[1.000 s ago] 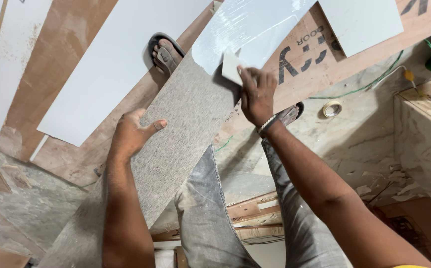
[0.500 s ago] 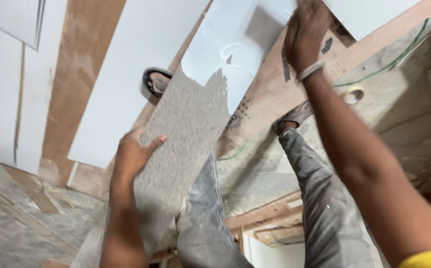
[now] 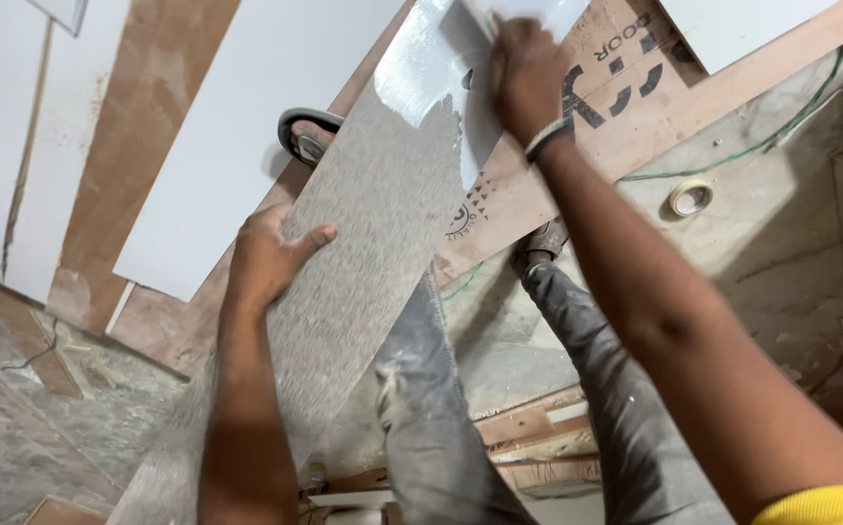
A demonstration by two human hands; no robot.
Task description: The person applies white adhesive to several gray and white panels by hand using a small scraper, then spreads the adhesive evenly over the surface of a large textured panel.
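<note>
Left hand [image 3: 271, 258] steadies grey board [image 3: 363, 253]; right hand [image 3: 528, 83] peels film [image 3: 431, 58].

Only printed marks show here: on the brown plywood board [image 3: 577, 146] lying aslant under the grey speckled laminate strip [image 3: 363, 253], large black stencilled markings [image 3: 625, 83] sit near its upper end, just beside the right hand [image 3: 528, 83], and a small round black stamp [image 3: 462, 219] lies lower, at the strip's edge.
</note>
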